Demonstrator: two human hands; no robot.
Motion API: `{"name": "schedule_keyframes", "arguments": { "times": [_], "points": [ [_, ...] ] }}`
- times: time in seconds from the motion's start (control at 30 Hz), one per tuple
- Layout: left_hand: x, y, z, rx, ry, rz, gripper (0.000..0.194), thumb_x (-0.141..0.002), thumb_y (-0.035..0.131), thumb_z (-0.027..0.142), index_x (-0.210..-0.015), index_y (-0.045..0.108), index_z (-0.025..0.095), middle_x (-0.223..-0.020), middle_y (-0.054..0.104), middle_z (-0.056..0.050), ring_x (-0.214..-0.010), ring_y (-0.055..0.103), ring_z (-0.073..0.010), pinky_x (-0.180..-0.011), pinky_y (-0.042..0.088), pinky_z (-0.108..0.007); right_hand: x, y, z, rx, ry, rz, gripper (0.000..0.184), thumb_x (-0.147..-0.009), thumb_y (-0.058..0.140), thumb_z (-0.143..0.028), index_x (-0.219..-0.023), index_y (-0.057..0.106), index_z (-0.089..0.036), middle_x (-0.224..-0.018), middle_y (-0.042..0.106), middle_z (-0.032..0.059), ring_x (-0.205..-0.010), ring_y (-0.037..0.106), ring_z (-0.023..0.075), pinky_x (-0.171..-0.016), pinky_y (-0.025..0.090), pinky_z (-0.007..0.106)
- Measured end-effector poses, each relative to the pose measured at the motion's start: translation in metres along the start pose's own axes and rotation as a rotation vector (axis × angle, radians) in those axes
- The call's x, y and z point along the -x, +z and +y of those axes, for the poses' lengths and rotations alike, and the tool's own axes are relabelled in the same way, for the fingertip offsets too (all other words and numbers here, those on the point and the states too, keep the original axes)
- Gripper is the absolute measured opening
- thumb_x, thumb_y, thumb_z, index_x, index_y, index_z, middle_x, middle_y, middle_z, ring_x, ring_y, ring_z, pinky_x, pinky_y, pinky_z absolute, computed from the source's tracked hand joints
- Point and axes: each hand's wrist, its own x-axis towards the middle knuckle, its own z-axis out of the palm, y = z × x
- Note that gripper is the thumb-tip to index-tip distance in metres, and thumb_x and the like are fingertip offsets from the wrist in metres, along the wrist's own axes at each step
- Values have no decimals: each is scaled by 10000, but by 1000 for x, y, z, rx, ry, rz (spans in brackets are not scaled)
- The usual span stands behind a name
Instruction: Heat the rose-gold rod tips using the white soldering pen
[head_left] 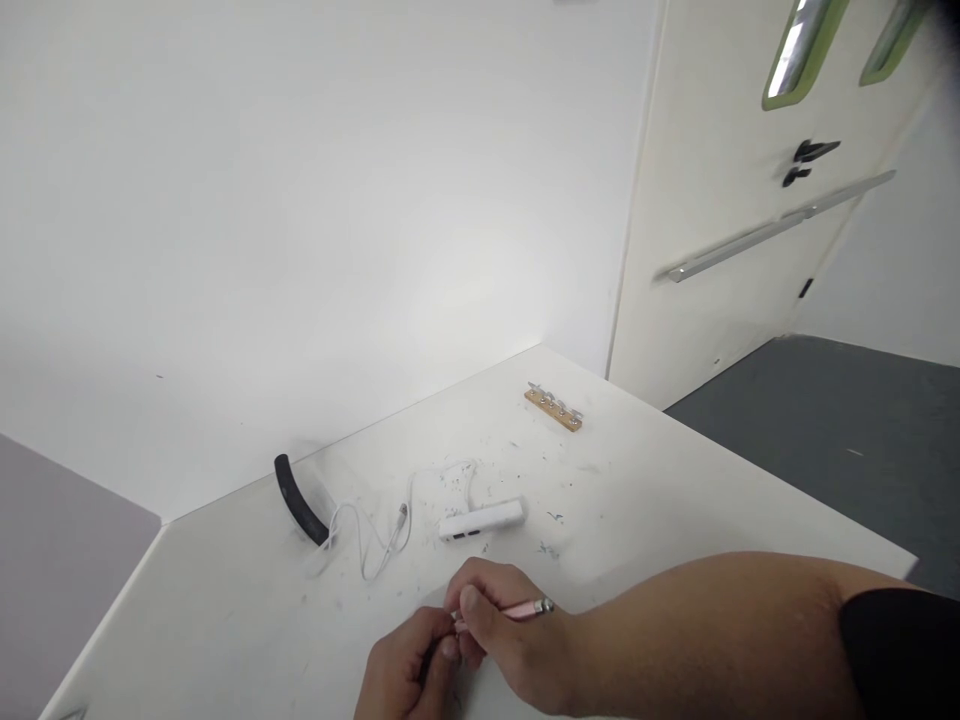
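Tightly clamped on a slim pink pen, the right hand, with the left hand just beside it, its grip unclear

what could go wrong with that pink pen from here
The pink pen is held in a small pinch by the right hand against the left hand, so it might slip and roll toward the cable. Dark specks on the table could also get into the white hub.
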Motion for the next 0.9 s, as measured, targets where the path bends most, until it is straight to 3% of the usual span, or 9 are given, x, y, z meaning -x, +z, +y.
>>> {"name": "schedule_keyframes", "arguments": {
  "times": [0.47,0.9],
  "points": [
    [0,1,-1,26,-57,-10,329,-846,357,381,-713,572,171,-647,618,-30,-601,541,-133,-577,420,-206,2,2,-2,-45,41,21,464,-870,314,-567,-1075,454,-175,-631,432,-25,-596,422,116,-611,377,284],
    [1,-4,10,61,-76,-29,257,-853,381,316,-751,570,174,-682,622,-13,-632,548,-136,-607,406,-221,2,3,-2,-67,27,16,479,-867,319,-574,-1101,440,-174,-633,440,-24,-625,448,125,-629,385,301]
  ]
}}
